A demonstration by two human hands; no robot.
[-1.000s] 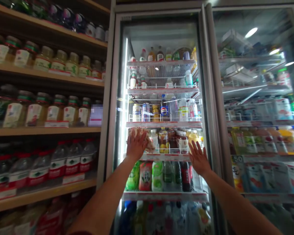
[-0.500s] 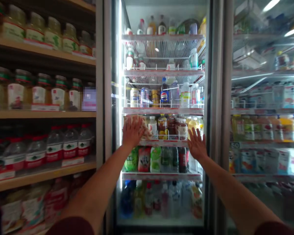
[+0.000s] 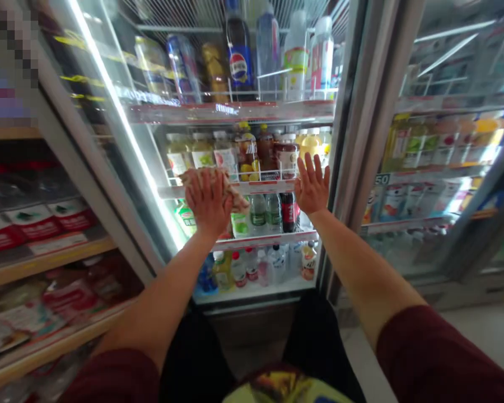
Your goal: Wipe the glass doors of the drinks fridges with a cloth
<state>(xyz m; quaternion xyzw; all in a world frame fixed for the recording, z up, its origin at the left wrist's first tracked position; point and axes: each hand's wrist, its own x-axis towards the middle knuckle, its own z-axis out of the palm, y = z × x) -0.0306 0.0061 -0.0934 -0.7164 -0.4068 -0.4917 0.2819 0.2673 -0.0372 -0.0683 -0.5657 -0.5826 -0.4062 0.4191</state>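
Pressed against the glass door point(image 3: 227, 108) of a lit drinks fridge, my left hand point(image 3: 206, 198) holds a crumpled beige cloth point(image 3: 237, 202) under its palm and fingers. The cloth sticks out above and to the right of the fingers. Farther right, my right hand point(image 3: 313, 186) is open, its palm facing the glass and its fingers spread. It appears to rest flat on the pane near the metal door frame point(image 3: 345, 131). Behind the glass stand rows of bottles, among them a dark bottle with a blue label point(image 3: 238, 61) and juice bottles point(image 3: 224, 154).
On the left, wooden shelves point(image 3: 46, 260) carry red-labelled water bottles point(image 3: 29, 226) and packets. To the right is another glass-fronted fridge with cartons and juice bottles point(image 3: 428, 137). My dark-clad legs point(image 3: 319, 336) are close to the fridge base, above a pale floor point(image 3: 470, 319).
The view has tilted downward and rolled, bringing my legs and the floor into sight. My left hand and the cloth are lower on the glass, over a lower shelf edge; my right hand remains spread.
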